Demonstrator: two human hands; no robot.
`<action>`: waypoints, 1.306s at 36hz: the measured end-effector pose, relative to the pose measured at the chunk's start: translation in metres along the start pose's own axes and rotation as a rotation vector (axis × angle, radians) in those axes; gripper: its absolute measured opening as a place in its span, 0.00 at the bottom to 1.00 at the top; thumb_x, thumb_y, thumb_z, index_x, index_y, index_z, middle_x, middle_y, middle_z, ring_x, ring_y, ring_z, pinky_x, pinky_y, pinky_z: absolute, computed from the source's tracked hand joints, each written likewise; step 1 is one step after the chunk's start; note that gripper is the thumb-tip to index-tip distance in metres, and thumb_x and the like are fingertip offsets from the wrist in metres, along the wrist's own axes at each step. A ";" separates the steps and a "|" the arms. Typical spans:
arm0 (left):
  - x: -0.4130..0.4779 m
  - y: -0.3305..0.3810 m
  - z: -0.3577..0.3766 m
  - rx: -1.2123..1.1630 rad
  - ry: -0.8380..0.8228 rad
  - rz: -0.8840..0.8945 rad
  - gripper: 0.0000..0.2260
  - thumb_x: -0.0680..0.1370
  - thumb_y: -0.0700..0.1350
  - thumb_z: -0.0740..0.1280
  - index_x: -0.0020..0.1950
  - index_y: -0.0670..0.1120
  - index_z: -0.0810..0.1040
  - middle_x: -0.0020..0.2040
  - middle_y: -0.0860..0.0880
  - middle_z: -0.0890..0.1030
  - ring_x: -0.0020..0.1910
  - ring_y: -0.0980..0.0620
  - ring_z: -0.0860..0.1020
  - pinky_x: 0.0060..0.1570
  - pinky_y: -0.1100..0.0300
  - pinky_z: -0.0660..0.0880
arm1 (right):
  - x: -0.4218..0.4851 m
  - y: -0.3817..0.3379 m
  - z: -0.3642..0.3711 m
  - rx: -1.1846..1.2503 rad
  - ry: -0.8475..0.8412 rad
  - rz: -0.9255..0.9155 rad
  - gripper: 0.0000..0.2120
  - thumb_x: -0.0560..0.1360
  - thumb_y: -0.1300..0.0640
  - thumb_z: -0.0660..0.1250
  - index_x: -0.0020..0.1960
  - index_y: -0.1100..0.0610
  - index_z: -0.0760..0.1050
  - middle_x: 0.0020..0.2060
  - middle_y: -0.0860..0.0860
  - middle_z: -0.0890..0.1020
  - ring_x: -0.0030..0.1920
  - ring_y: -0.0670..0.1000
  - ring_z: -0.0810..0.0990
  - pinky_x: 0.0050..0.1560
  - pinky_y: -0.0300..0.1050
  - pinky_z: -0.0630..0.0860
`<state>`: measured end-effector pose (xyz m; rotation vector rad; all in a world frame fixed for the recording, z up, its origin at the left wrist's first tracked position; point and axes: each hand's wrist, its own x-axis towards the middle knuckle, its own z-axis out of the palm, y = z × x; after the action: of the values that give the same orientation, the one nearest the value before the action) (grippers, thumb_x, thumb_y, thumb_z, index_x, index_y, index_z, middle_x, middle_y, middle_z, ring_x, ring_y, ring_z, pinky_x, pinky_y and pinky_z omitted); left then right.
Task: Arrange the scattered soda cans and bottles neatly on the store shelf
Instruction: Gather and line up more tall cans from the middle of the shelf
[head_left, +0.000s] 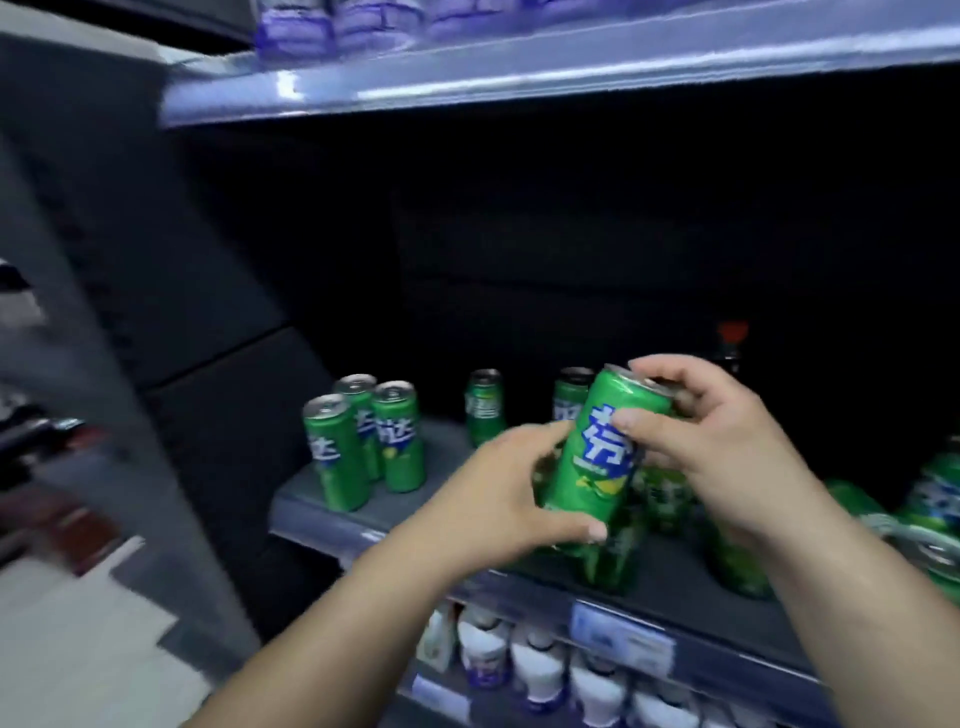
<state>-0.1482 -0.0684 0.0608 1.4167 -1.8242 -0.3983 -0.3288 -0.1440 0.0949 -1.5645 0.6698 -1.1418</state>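
A tall green soda can (597, 447) hangs tilted above the middle shelf (332, 512), held by both hands. My left hand (493, 493) grips its lower end and my right hand (696, 431) grips its top. Three matching green cans (363, 441) stand upright in a tight group at the shelf's left front. Two more green cans (484, 405) stand further back. Several green cans and bottles (670, 499) sit jumbled below and right of my hands, partly hidden. A dark bottle with a red cap (731, 340) stands at the back.
An upper shelf (519, 67) with purple-white packs runs overhead. White bottles (535, 670) fill the shelf below, behind a price tag (621, 636). A dark side panel (156, 260) bounds the left. Bare shelf surface lies between the left can group and my hands.
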 end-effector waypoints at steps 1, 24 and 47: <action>-0.005 -0.011 -0.015 0.059 0.029 -0.005 0.37 0.64 0.55 0.79 0.71 0.56 0.71 0.63 0.55 0.78 0.62 0.59 0.75 0.66 0.56 0.71 | 0.004 0.003 0.012 -0.015 -0.015 0.008 0.19 0.67 0.67 0.76 0.53 0.53 0.78 0.45 0.50 0.85 0.41 0.49 0.83 0.40 0.49 0.82; -0.055 -0.197 -0.167 0.241 0.285 -0.200 0.25 0.69 0.44 0.79 0.65 0.52 0.80 0.58 0.58 0.75 0.59 0.57 0.75 0.58 0.54 0.77 | 0.064 0.090 0.225 -0.462 -0.065 0.127 0.30 0.54 0.49 0.82 0.55 0.49 0.79 0.51 0.49 0.82 0.50 0.51 0.83 0.54 0.52 0.81; -0.046 -0.172 -0.176 0.264 0.293 -0.139 0.29 0.66 0.44 0.80 0.65 0.52 0.76 0.59 0.53 0.74 0.56 0.57 0.72 0.57 0.64 0.67 | 0.040 0.101 0.227 -0.488 0.081 0.074 0.24 0.66 0.50 0.80 0.56 0.45 0.73 0.56 0.45 0.77 0.57 0.45 0.76 0.61 0.49 0.77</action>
<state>0.1008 -0.0468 0.0444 1.6897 -1.5861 -0.0132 -0.0929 -0.1156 0.0110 -1.8851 1.1131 -1.0376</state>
